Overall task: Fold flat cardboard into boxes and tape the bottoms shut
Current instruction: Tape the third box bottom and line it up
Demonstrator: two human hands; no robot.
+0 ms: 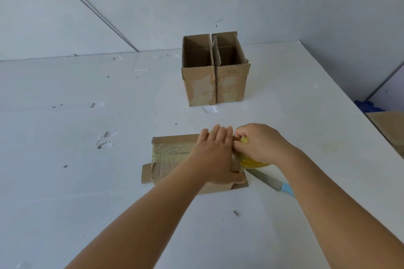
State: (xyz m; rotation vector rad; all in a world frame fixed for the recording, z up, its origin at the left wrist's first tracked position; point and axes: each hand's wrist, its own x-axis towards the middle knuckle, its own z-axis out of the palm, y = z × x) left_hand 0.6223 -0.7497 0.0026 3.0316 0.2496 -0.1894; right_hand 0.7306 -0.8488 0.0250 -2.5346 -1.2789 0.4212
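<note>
Cardboard box (175,157) lies beneath left hand (215,155), beside right hand (260,144).

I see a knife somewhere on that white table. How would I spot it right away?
Start at the white table, find the box under the two hands, then look just right of it. The knife lies flat there: the only metal blade, with a light blue handle.

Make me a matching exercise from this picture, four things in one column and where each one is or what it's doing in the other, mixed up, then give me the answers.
1. left hand
2. right hand
3. knife
4. two open boxes

A. standing side by side at the far end of the table
B. lying on the table, right of the near box
C. gripping the yellow tape roll
D. pressing flat on the near box

Pairs: 1-D, 2-C, 3-B, 4-A
</note>
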